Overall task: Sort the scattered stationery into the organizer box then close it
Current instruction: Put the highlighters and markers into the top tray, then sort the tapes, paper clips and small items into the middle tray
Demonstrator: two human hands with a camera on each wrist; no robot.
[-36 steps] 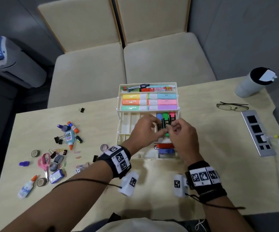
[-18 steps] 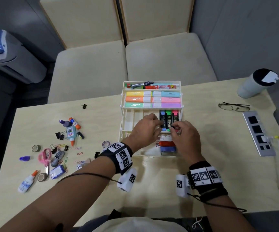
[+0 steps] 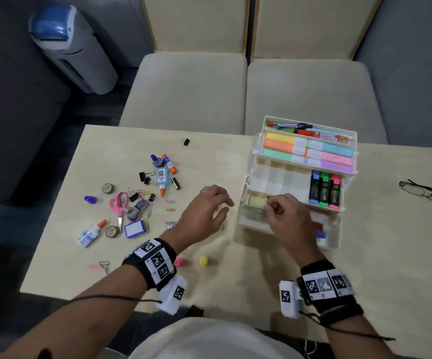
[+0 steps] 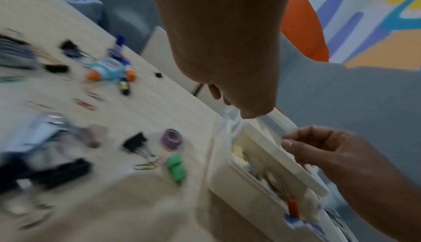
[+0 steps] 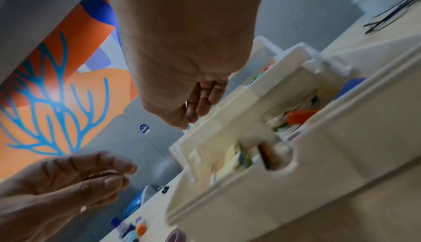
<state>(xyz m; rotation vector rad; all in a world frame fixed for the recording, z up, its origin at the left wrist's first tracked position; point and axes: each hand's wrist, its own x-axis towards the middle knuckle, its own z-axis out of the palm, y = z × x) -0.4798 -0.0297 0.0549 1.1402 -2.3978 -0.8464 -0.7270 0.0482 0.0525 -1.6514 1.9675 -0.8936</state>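
A pale wood table holds an open white organizer box at right, glasses beyond it, and scattered stationery at left: glue bottles, pink scissors, tape rolls, binder clips, paper clips, and pink and yellow erasers.

organizer box right on table | scattered stationery left | glasses far right
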